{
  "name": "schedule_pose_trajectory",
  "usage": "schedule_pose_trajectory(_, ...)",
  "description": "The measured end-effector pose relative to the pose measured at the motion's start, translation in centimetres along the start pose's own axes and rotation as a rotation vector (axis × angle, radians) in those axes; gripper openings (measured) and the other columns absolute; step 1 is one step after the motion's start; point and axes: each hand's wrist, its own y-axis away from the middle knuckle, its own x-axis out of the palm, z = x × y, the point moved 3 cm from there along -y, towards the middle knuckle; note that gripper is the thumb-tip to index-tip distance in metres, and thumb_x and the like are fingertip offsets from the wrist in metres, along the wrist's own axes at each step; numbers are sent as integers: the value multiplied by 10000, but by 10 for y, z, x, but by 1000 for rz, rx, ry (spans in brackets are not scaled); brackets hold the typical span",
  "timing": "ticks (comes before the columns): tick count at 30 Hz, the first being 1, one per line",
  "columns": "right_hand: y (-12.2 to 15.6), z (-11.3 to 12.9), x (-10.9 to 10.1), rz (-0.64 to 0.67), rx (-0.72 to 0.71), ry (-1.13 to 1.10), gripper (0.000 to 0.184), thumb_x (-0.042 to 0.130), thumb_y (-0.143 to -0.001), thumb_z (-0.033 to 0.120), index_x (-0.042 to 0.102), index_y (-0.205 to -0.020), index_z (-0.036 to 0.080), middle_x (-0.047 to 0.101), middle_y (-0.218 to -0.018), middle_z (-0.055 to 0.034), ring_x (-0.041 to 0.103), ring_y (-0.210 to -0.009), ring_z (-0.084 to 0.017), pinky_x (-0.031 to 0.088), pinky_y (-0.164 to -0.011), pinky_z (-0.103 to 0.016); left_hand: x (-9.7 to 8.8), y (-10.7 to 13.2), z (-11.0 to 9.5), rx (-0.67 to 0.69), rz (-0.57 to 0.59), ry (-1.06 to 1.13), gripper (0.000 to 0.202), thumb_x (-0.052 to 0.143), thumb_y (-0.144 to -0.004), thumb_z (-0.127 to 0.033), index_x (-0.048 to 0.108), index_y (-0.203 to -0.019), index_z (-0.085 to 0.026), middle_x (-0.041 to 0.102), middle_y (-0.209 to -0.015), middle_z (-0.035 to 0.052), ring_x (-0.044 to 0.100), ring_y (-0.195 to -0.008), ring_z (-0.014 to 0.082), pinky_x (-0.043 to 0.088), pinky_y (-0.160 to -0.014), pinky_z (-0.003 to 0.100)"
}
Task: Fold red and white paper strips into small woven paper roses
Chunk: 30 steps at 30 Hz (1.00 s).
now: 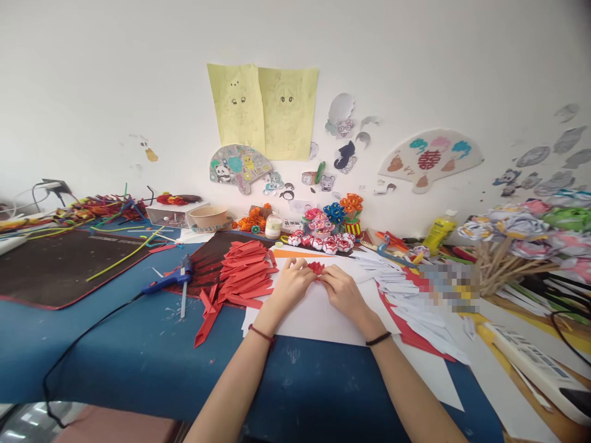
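Observation:
Between my two hands is a small red folded-paper piece (316,267) with pointed tips, held over white paper sheets (318,314). My left hand (295,280) pinches it from the left, and my right hand (339,284) grips it from the right; the fingers partly hide it. Left of my hands lies a heap of folded red paper strips (247,271), with a few loose ones at its near end. Folded white paper strips (401,289) spread out to the right.
A blue glue gun (168,278) with a black cord lies left on the blue tabletop (184,369). Behind my hands stand a glue jar (273,226) and paper flowers (335,215). Right are a yellow bottle (439,232), a bunch of stemmed flowers (521,227) and a white power strip (538,363).

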Motion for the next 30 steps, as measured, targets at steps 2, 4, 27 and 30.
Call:
schedule_pose_trajectory(2, 1, -1, 1, -9, -11, -12, 260, 415, -904, 38, 631, -885, 182, 615, -906, -75, 555, -880, -217, 484, -777, -354, 1, -1, -2, 40, 14, -49, 212, 434, -953, -164, 634, -889, -193, 680, -822, 42, 508, -937, 207, 327, -865, 370)
schedule_pose_trajectory(4, 1, -2, 3, -11, -15, -29, 278, 418, -887, 18, 636, -878, 191, 617, -904, -72, 555, -878, -218, 483, -769, -353, 3, -2, -3, 77, 33, -77, 218, 425, -953, -159, 623, -866, -178, 668, -829, 50, 505, -954, 210, 330, -883, 369)
schedule_pose_trajectory(27, -7, 2, -11, -148, 220, 142, 163, 628, -875, 372, 637, -863, 210, 590, -894, -44, 533, -871, -218, 399, -786, -329, 7, -7, 5, -503, -119, 380, 167, 485, -925, -279, 607, -830, -214, 659, -937, 11, 507, -934, 204, 293, -784, 346)
schedule_pose_trajectory(30, -6, 4, -9, -83, 166, 199, 161, 582, -911, 349, 639, -889, 199, 593, -871, -48, 528, -837, -206, 397, -750, -320, 9, -6, 8, -522, -105, 414, 172, 507, -915, -316, 625, -824, -231, 675, -929, -5, 519, -932, 201, 296, -788, 343)
